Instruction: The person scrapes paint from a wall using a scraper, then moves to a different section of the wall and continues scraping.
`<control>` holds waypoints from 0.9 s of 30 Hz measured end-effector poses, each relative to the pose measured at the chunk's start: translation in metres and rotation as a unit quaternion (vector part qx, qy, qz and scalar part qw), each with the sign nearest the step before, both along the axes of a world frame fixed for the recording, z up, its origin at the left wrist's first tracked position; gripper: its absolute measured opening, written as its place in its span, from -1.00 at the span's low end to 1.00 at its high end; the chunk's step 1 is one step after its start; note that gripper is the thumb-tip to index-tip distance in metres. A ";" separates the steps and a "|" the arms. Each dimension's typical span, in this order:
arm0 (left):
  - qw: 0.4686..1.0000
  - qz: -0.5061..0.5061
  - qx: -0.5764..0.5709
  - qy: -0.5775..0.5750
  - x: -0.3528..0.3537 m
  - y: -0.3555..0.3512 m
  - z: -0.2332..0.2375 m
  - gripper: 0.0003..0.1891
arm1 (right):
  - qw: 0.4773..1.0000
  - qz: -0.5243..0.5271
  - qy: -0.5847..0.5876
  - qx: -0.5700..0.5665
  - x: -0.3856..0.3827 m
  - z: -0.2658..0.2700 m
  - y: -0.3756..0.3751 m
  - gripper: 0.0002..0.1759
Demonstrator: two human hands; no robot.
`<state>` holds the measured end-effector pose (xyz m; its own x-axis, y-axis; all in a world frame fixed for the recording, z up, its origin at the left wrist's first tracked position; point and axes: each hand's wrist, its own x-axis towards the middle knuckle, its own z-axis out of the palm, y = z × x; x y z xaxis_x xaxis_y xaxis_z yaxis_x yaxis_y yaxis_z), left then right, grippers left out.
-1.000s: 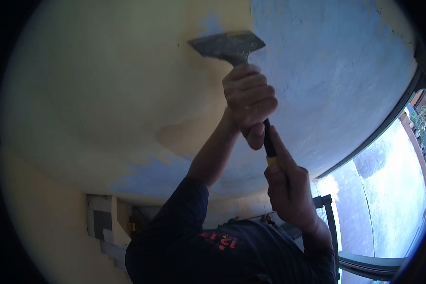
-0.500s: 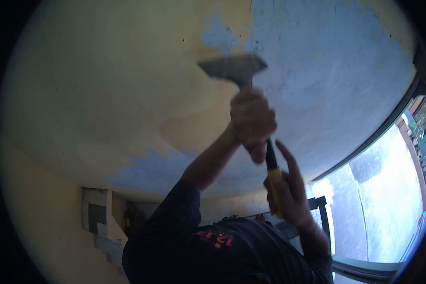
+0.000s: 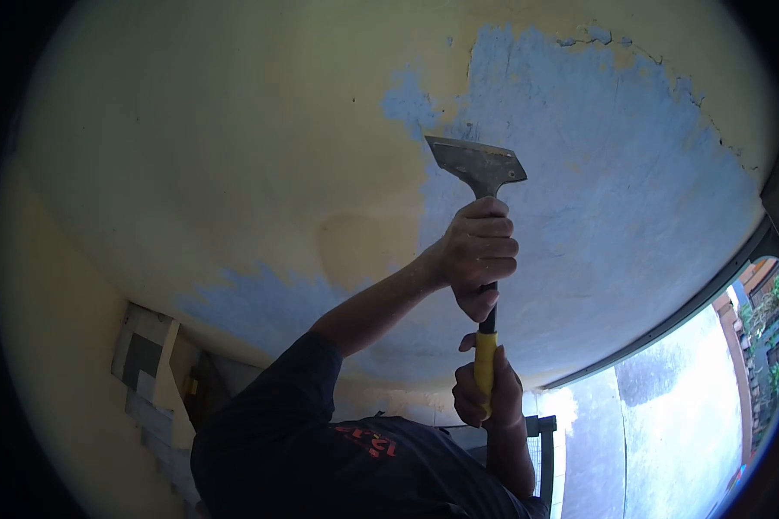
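Observation:
A long-handled paint scraper (image 3: 485,163) lies against or close over a painted wall (image 3: 260,138), its wide metal blade tilted slightly down to the right. My left hand (image 3: 482,251) is wrapped round the dark shaft just below the blade, thumb toward my body. Lower down, my right hand (image 3: 500,394) is closed on the yellow grip, palm turned up. Around the blade, the yellowish coat has a ragged edge beside a large bare blue patch (image 3: 571,164). A smaller blue patch (image 3: 407,97) shows at the upper left of the blade.
Cracked, flaking paint (image 3: 658,62) runs along the blue patch's upper right border. A dark frame (image 3: 666,316) edges the wall at right, with a bright grey surface (image 3: 679,415) and plants beyond. Grey step-like blocks (image 3: 143,359) stand at lower left.
The blade has moved down and right in view, and the view itself has shifted. My right hand's fingers, partly stretched before, have closed round the yellow grip.

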<state>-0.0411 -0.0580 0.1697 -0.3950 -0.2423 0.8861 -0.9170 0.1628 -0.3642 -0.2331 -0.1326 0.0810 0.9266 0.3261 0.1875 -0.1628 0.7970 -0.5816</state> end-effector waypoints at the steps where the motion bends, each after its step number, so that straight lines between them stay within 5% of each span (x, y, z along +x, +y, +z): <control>1: 1.000 -0.002 -0.006 -0.002 0.002 -0.004 0.000 -0.64 | 1.000 0.003 -0.003 -0.002 0.001 0.001 -0.001 -0.37; 6: 1.000 -0.014 -0.022 0.004 0.014 -0.022 -0.002 -0.58 | 0.990 0.040 0.016 0.134 0.008 0.001 -0.008 -0.40; 7: 0.999 -0.020 -0.030 0.001 0.015 -0.025 -0.001 -0.57 | 0.998 0.010 0.004 0.059 0.010 0.005 -0.010 -0.42; 20: 0.996 -0.049 -0.078 0.006 0.024 -0.041 0.034 -0.47 | 0.995 -0.058 0.029 -0.075 0.016 0.050 -0.020 -0.47; 27: 0.997 -0.040 -0.062 -0.009 0.018 -0.042 0.021 -0.64 | 0.998 -0.024 0.053 -0.035 0.003 0.040 -0.030 -0.50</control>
<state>-0.0232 -0.0997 0.1910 -0.4247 -0.0981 0.9000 -0.8960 0.1877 -0.4024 -0.2304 -0.1625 0.1206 0.9549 0.2895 0.0664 -0.1885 0.7635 -0.6177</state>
